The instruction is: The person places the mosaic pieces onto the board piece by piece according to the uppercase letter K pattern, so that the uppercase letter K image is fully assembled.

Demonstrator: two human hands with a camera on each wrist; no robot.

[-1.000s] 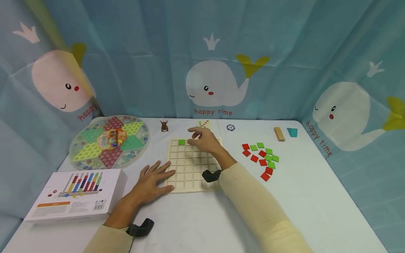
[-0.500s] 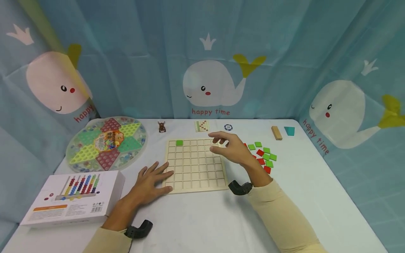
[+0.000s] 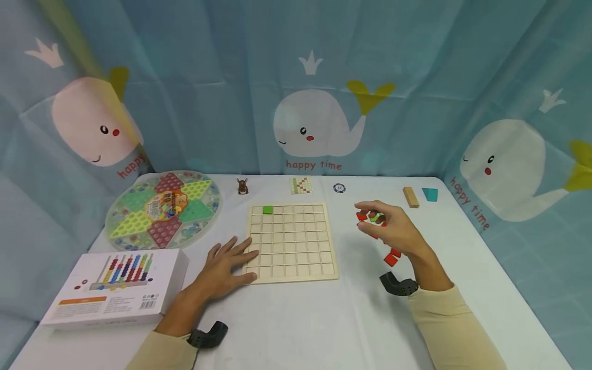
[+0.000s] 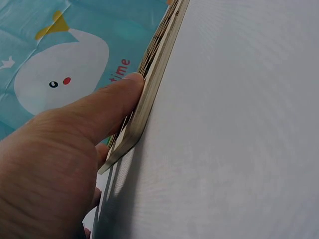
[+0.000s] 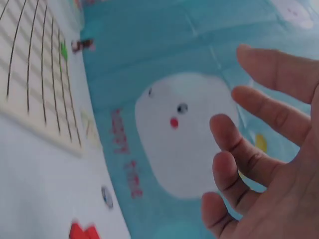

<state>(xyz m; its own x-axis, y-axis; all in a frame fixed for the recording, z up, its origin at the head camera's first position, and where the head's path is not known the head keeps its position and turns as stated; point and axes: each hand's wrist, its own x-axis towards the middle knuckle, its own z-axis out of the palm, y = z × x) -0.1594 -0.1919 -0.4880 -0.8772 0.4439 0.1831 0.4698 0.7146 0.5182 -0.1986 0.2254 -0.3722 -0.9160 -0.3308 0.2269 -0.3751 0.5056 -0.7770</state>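
Right hand (image 3: pixel 390 228): open, fingers loosely spread, hovering just over the tile pile (image 3: pixel 393 253)
Left hand (image 3: pixel 226 264): flat, pressing the grid board (image 3: pixel 291 241)'s near-left corner
Nearer hand: the right; tiles lie directly beneath it

"happy time" in red on whale curtain (image 3: pixel 314 165); box (image 3: pixel 113 288) print unreadable.

At the far left corner of my desk (image 3: pixel 296 329): a round Chinese checkers board (image 3: pixel 162 209). Near left edge: a white abacus box (image 3: pixel 115 285). Along the far edge, left to right: brown figurine (image 3: pixel 242 186), pattern card (image 3: pixel 300 185), poker chip (image 3: pixel 339 188), wooden block (image 3: pixel 410 197), teal piece (image 3: pixel 430 194). Behind: whale-print curtain (image 3: pixel 314 123).
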